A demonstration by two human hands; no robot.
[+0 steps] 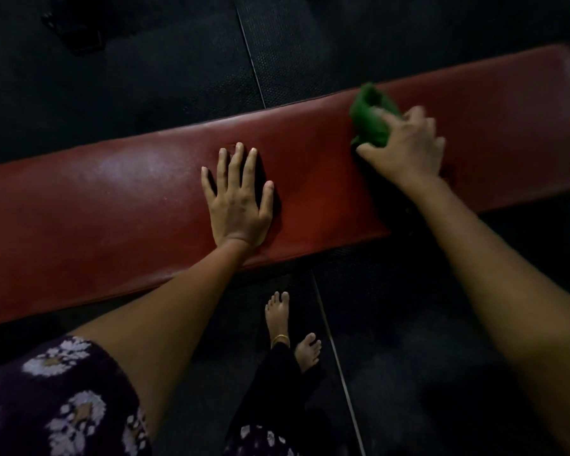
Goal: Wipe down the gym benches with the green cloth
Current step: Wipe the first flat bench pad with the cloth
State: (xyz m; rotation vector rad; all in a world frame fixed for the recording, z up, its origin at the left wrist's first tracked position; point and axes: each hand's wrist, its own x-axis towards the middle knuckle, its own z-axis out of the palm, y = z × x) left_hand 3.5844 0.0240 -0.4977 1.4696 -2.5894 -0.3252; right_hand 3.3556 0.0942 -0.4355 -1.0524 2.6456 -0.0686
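While left hand (237, 205) lies flat on red bench (112, 199), right hand (408, 149) fingers grip green cloth (371, 116).

We wipe a red gym bench (119, 205) with a green cloth (371, 115).

Our left hand (239, 200) lies flat on the padded top, fingers straight and spread. Our right hand (408, 144) grips the bunched cloth against the pad further along, slightly blurred. Below the bench's near edge our bare feet (292, 327) stand on dark rubber floor mats (165, 70), a gold anklet (280, 339) on one ankle. A floral sleeve (63, 399) covers our left upper arm.
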